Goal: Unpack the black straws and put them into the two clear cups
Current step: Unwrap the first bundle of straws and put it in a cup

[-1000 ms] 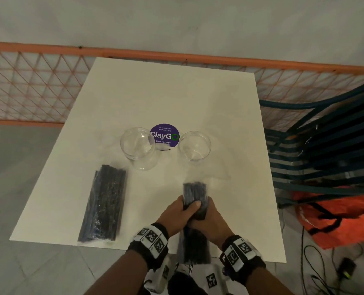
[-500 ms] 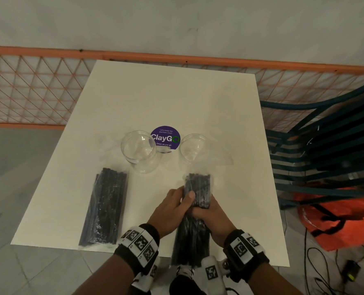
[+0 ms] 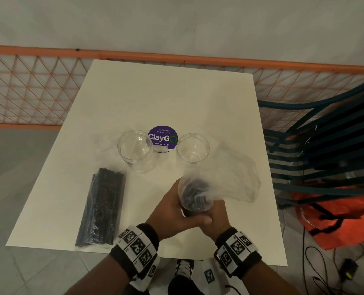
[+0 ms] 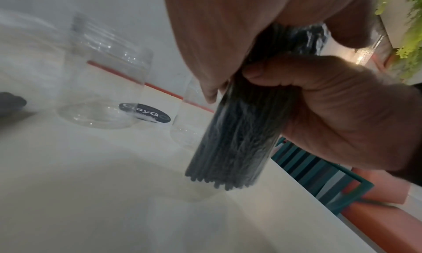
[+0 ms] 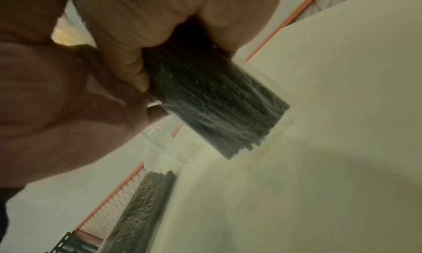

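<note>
Both hands hold one pack of black straws [image 3: 194, 195] upright over the near middle of the white table [image 3: 176, 99], its lower end [image 4: 228, 163] just above the tabletop. My left hand [image 3: 172, 211] and right hand [image 3: 216, 216] wrap round the bundle [image 5: 219, 110] inside its clear wrapper. The wrapper's loose top shows as a blurred film [image 3: 238, 177] to the right. Two empty clear cups stand beyond: the left cup [image 3: 136, 150] and the right cup [image 3: 192, 148]. A second sealed straw pack [image 3: 103, 207] lies flat at the near left.
A purple round sticker [image 3: 163, 137] sits between the cups. An orange mesh railing [image 3: 27, 90] runs behind the table. A teal slatted chair [image 3: 325, 141] and an orange bag [image 3: 336, 213] stand to the right, with cables on the floor.
The pack lay flat along the table under both hands; now it stands upright in them, end toward the camera, and its wrapper top has swung to the right.
</note>
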{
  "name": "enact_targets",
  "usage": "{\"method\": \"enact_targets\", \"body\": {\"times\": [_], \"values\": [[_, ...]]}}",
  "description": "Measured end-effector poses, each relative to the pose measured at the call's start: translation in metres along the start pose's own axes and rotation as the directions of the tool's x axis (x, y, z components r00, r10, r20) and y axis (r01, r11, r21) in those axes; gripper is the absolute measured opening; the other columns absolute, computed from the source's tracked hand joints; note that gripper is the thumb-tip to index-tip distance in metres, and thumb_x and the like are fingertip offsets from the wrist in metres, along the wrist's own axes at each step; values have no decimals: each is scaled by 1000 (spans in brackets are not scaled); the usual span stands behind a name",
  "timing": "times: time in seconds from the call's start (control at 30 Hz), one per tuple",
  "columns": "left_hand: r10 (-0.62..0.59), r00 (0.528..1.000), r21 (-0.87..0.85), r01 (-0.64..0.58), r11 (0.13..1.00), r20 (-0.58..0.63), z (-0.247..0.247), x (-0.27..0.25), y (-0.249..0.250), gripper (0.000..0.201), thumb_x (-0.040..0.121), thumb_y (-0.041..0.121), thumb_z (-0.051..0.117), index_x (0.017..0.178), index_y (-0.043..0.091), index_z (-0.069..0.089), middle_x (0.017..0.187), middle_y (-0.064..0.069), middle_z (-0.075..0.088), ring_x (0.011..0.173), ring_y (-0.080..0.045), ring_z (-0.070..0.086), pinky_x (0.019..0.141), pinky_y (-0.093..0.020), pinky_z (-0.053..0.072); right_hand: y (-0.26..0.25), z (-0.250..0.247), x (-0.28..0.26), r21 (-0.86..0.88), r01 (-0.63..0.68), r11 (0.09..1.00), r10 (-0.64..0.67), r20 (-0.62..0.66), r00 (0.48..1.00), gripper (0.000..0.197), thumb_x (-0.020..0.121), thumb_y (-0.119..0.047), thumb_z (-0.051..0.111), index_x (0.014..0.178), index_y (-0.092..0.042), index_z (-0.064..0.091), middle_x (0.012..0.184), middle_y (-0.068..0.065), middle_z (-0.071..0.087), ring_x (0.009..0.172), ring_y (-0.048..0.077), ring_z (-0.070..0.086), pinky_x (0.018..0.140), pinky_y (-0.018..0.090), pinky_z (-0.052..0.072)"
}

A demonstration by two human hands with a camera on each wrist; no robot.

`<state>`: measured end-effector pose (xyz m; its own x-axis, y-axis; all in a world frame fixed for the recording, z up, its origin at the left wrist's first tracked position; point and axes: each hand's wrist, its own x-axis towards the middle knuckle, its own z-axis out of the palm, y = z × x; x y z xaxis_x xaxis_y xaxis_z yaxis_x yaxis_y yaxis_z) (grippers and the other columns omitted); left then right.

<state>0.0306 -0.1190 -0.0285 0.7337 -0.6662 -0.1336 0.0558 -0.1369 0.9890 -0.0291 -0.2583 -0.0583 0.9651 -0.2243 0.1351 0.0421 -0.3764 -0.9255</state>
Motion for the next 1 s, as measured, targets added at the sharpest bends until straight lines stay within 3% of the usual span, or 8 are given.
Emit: {"method": "enact_targets", "body": {"times": [0.2, 0.27, 0.47, 0.53, 0.63, 0.77, 0.9, 1.0], "values": [[-74, 997, 31, 75, 997, -25, 15, -8, -15, 71, 67, 40, 86, 128, 43, 50, 121, 14, 66, 116, -10, 64, 101, -36, 54, 32, 10, -26, -97, -394, 914, 404, 146, 903, 12, 70, -44, 66, 60, -41, 63, 68, -12, 61, 77, 14, 64, 74, 37, 57], [-110, 994, 104, 109, 989, 11, 21, -12, -26, 67, 75, 47, 80, 132, 43, 45, 129, 17, 60, 123, -11, 59, 105, -25, 49, 30, 9, -26, -32, -371, 928, 372, 94, 923, 8, 67, -42, 66, 66, -37, 60, 68, -19, 57, 71, -3, 62, 69, 17, 51], [-49, 997, 65, 53, 996, -59, 23, -18, -17, 104, 68, 28, 91, 149, 30, 27, 145, 23, 43, 133, 6, 45, 105, -16, 45, 22, 0, -28, -1, -321, 947, 321, 35, 946, 21, 68, -30, 85, 80, -42, 72, 76, -15, 73, 81, 15, 68, 69, 26, 59], [-35, 993, -38, 31, 999, -110, 24, -12, -9, 103, 60, 17, 96, 142, 32, 34, 134, 25, 52, 125, 7, 52, 94, -12, 49, 19, 0, -26, 2, -267, 964, 267, -10, 964, 31, 72, -43, 82, 98, -31, 71, 90, -12, 74, 91, 9, 69, 73, 23, 60], [-58, 991, -17, 56, 998, -123, 29, -3, -10, 75, 64, 20, 93, 122, 39, 51, 113, 26, 66, 105, 2, 66, 83, -15, 55, 19, 0, -20, -8, -353, 936, 353, 73, 933, 15, 88, -6, 68, 90, -21, 65, 85, -18, 72, 84, -3, 63, 68, 13, 53], [-90, 988, -24, 87, 996, -129, 27, 2, -22, 54, 75, 12, 86, 115, 36, 59, 107, 14, 73, 100, -6, 70, 86, -27, 59, 12, -15, -18, -239, -336, 911, 392, 249, 886, 14, 81, -15, 76, 89, -6, 71, 92, 10, 75, 81, 17, 66, 78, 36, 54], [-61, 988, 28, 66, 997, -143, 24, 4, -19, 49, 79, 30, 81, 119, 39, 54, 110, 16, 70, 104, -1, 66, 89, -21, 55, -13, -38, -19, 84, -257, 963, 241, 165, 956, 44, 77, -18, 70, 113, -40, 58, 117, -21, 62, 112, -9, 56, 98, 16, 44], [-23, 996, 129, 35, 991, -90, 24, 4, -29, 52, 81, 38, 72, 126, 20, 53, 119, -4, 63, 110, -23, 64, 94, -45, 54, -26, -35, -13, 188, -212, 959, 191, 125, 974, 59, 71, -26, 79, 118, -51, 52, 115, -33, 60, 116, -7, 54, 98, 14, 44]]}}
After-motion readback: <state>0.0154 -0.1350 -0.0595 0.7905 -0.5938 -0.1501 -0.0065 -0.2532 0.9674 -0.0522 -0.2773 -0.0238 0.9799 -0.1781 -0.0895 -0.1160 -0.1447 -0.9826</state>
